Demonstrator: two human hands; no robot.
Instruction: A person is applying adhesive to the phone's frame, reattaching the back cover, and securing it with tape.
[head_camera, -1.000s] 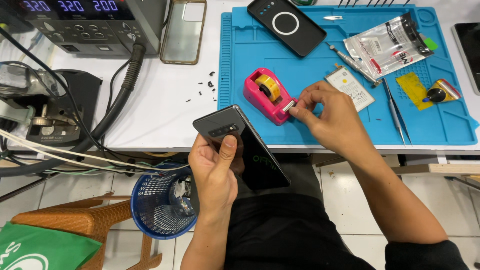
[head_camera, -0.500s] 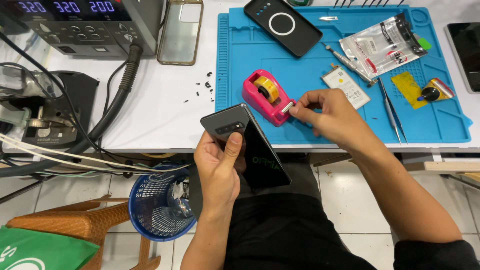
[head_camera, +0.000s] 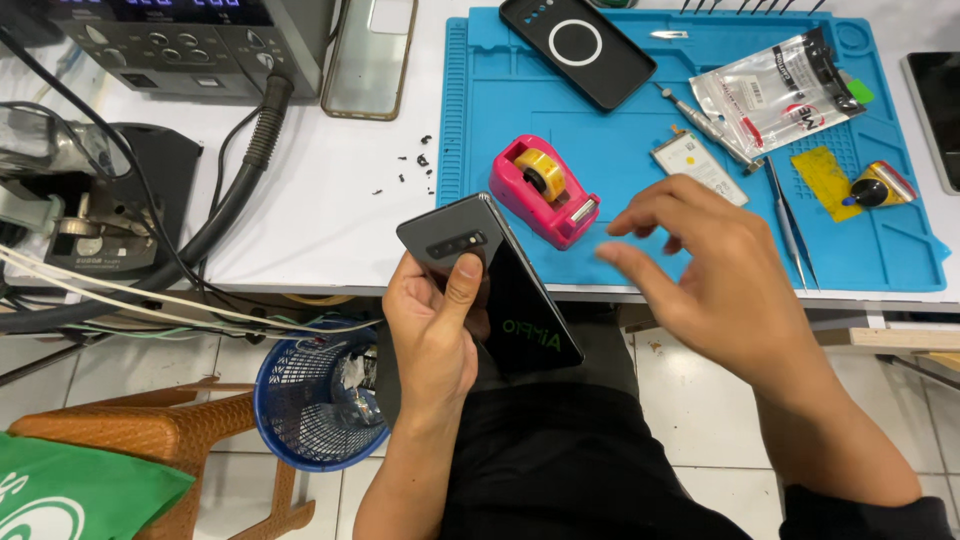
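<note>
A white desk (head_camera: 300, 200) stands over a tiled floor, with a blue mat (head_camera: 640, 130) covering its right part. At the mat's upper right lies a clear plastic pouch (head_camera: 780, 90) with a white label and a green tab; below it sits a small yellow sheet (head_camera: 822, 180), and near the mat's middle a small white rectangular label (head_camera: 700, 167). A pink tape dispenser (head_camera: 543, 190) with a yellow roll stands at the mat's near left edge. A second dark phone (head_camera: 578, 48) lies at the top.

The left hand (head_camera: 435, 330) grips a black phone (head_camera: 490, 280), back side up, just off the desk's front edge above the lap. Its long axis runs diagonally, camera end toward the upper left, far end toward the lower right. The right hand (head_camera: 700, 270) hovers empty, fingers spread wide, near the dispenser and blurred.
</note>
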